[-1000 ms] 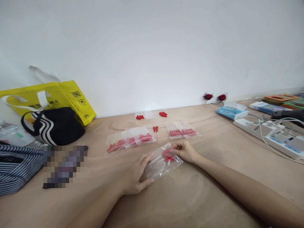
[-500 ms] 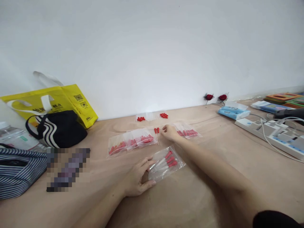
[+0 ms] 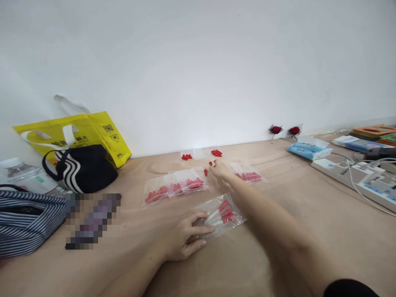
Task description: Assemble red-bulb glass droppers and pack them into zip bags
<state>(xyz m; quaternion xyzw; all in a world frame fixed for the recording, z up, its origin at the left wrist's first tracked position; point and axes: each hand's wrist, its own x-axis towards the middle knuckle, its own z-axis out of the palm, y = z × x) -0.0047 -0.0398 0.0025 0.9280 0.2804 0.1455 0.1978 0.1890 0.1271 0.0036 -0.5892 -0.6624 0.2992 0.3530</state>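
Observation:
My left hand lies by the near clear zip bag, its fingers apart and the fingertips resting on the bag's left end. Inside are several glass droppers with red rubber bulbs pointing right. Farther off, my right hand pinches a single dropper, its red bulb showing at the fingertips and its tube hidden or blurred. Just left of those fingers a loose dropper is on the table.
Filled dropper bags overlap at left; another bag sits beyond my right forearm. Red bulbs lie on plastic by the wall. A yellow bag and black pouch stand left. Tissues and a power strip are right.
My right hand has closed on one of the two loose droppers and raised its bulb away from the other. My left fingers have slid farther onto the near bag.

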